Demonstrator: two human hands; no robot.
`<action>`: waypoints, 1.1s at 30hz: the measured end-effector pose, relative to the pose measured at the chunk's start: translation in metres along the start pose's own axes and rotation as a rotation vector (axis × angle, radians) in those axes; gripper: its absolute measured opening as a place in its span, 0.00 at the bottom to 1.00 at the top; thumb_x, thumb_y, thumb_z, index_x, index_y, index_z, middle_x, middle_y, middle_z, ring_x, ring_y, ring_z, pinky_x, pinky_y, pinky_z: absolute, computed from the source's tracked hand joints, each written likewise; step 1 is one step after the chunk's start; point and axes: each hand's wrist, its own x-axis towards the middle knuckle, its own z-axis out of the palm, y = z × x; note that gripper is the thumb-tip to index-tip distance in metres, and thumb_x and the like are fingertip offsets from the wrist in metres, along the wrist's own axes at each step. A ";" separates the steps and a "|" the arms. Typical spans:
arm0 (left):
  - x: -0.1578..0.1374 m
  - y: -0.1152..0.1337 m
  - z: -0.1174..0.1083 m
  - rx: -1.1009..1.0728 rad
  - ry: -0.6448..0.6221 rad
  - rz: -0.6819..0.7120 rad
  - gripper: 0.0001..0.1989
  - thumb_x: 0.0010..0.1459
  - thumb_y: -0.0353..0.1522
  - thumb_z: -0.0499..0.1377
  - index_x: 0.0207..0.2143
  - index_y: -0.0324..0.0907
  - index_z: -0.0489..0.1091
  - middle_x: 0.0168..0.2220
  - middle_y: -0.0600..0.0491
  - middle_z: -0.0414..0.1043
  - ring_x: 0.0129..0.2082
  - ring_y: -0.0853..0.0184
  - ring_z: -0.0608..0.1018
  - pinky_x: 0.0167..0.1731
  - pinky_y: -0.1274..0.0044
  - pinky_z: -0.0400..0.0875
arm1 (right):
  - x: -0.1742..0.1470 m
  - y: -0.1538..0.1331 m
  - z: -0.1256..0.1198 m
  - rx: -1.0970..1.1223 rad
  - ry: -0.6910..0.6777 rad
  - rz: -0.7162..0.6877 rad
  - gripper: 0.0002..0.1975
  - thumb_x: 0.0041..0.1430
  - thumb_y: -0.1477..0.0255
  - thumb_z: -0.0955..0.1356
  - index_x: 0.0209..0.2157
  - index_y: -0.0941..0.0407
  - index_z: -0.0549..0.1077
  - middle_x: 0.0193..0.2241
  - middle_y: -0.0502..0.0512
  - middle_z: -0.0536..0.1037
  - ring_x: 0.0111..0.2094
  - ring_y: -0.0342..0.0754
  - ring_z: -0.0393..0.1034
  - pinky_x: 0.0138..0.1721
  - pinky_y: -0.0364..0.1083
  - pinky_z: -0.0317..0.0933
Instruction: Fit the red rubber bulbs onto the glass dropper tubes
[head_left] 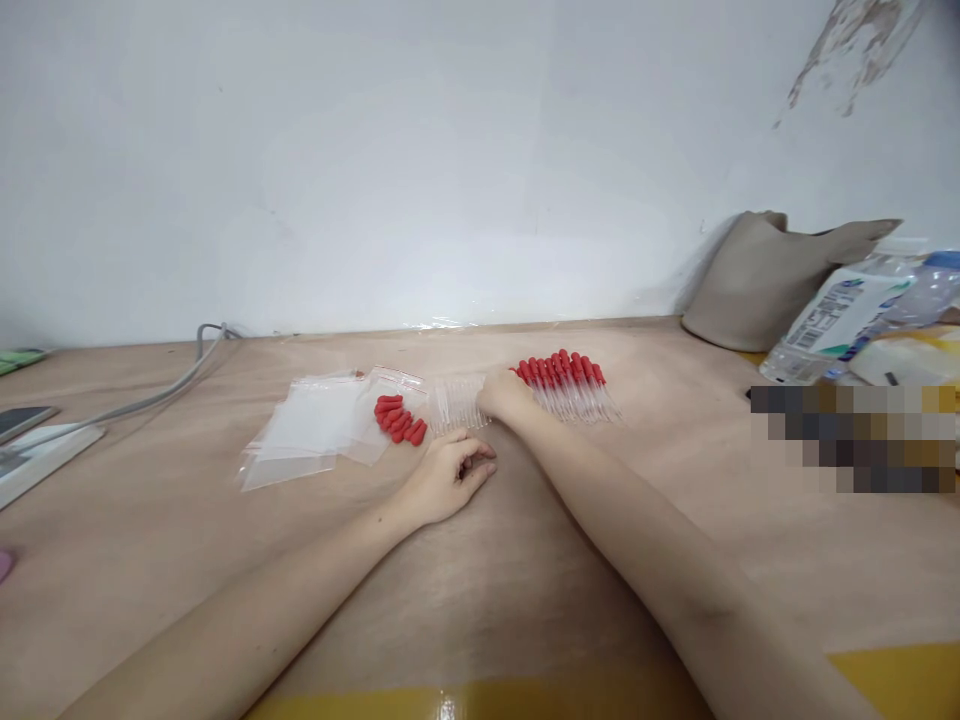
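Observation:
My left hand (456,472) rests on the table, thumb and fingers curved with a gap between them, and I see nothing held. Just beyond it, my right hand (506,396) is closed, fingertips turned down at the row of clear thin tubes (450,402); what it grips, if anything, is hidden. To its right lies a row of droppers with red rubber bulbs (566,375) and clear tapered tubes. Several loose red rubber bulbs (400,420) sit left of the tubes, on a clear zip bag (371,440). More flat zip bags (307,420) overlap farther left.
A grey cable (161,402) runs along the left side to a white object (49,460), near a dark phone-like slab (22,422). At right stand a grey-brown bag (757,285) and a labelled plastic bottle (836,315). A white wall (450,170) rises behind the table.

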 end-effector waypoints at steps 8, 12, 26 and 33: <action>-0.002 0.001 0.002 0.085 0.017 0.051 0.07 0.57 0.31 0.53 0.34 0.39 0.69 0.31 0.52 0.66 0.27 0.71 0.69 0.28 0.78 0.66 | 0.001 -0.005 -0.001 -0.033 -0.041 0.064 0.14 0.50 0.71 0.67 0.38 0.62 0.74 0.36 0.69 0.75 0.39 0.54 0.71 0.37 0.48 0.63; -0.007 0.005 -0.004 0.413 0.039 0.124 0.10 0.59 0.31 0.49 0.34 0.38 0.68 0.31 0.50 0.66 0.29 0.68 0.71 0.30 0.76 0.67 | -0.017 0.002 -0.008 -0.040 0.033 0.045 0.13 0.56 0.74 0.61 0.40 0.63 0.71 0.38 0.68 0.74 0.40 0.54 0.70 0.36 0.47 0.61; -0.005 -0.005 -0.032 1.053 -0.102 -0.218 0.14 0.55 0.19 0.43 0.37 0.31 0.65 0.34 0.41 0.66 0.34 0.59 0.72 0.28 0.74 0.67 | -0.091 0.109 0.012 0.094 0.579 -0.621 0.10 0.61 0.69 0.56 0.30 0.57 0.63 0.25 0.54 0.69 0.26 0.46 0.62 0.28 0.44 0.54; -0.009 0.006 -0.035 1.074 -0.079 -0.208 0.15 0.51 0.16 0.42 0.35 0.31 0.65 0.32 0.43 0.66 0.29 0.61 0.72 0.25 0.75 0.66 | -0.087 0.108 0.012 0.208 0.480 -0.618 0.07 0.60 0.70 0.58 0.31 0.56 0.62 0.27 0.55 0.70 0.29 0.47 0.65 0.29 0.44 0.57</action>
